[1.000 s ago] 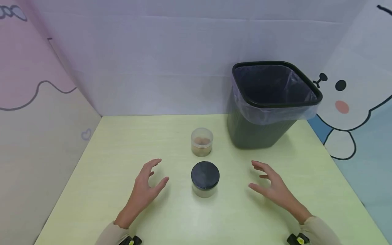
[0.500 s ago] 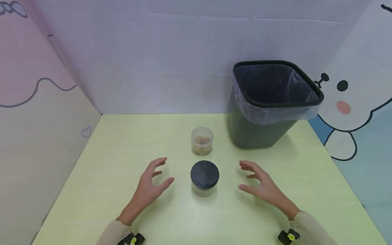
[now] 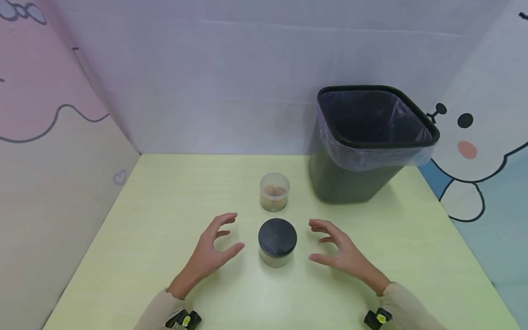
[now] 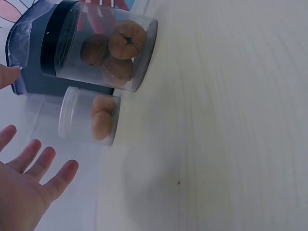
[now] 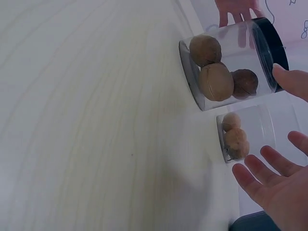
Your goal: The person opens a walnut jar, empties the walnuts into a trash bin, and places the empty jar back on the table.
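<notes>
To me the jar (image 3: 277,243), lower centre of the head view, looks light, rigid and slick: grip mid-wall; left hand (image 3: 209,252) and right hand (image 3: 340,253) are empty, fingers wide.

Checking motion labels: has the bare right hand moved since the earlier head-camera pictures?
Yes, leftward: in the head view, the right hand is now closer to the clear, cylindrical, black-lidded jar, which has stayed put.

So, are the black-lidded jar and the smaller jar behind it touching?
Apart. In the head view, a thin strip of bare table shows between the smaller jar and the black-lidded jar.
</notes>
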Demonstrator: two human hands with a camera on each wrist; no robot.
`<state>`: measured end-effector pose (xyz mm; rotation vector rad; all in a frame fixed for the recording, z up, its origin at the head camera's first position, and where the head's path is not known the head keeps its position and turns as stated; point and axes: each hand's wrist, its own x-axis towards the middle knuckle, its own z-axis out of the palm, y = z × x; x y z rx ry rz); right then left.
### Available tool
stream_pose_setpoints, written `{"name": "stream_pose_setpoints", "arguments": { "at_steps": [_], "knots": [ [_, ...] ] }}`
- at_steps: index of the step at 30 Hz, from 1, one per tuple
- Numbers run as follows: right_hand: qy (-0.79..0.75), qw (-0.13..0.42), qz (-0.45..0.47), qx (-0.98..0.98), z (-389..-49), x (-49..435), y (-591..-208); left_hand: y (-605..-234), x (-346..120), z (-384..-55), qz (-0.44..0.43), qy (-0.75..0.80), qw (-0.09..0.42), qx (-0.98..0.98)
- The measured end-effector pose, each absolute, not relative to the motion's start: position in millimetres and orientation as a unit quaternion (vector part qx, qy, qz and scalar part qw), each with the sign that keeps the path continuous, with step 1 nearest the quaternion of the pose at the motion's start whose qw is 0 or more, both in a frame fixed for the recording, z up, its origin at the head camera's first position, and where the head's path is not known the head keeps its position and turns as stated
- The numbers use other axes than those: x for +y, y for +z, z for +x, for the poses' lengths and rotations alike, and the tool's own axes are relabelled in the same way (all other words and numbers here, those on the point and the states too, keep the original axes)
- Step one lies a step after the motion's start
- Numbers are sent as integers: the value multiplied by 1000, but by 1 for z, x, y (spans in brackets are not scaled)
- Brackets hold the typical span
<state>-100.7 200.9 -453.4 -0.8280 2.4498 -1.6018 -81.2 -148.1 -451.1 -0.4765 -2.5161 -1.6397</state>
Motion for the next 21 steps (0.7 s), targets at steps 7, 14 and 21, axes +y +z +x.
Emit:
{"name": "stream_pose_setpoints", "arguments": {
  "at_steps": [7,14,21],
  "knots": [
    [-537,61,-281,793,-105,189,-459,-428,-138,-77,-190,-548,43,-813],
    [-540,68,-294,786,-107,176,-465,-414,-131,-78,-197,-554,24,-808],
    [-534,85,-303,785,-106,157,-459,-415,-127,-82,-214,-564,18,-797]
  ]
}}
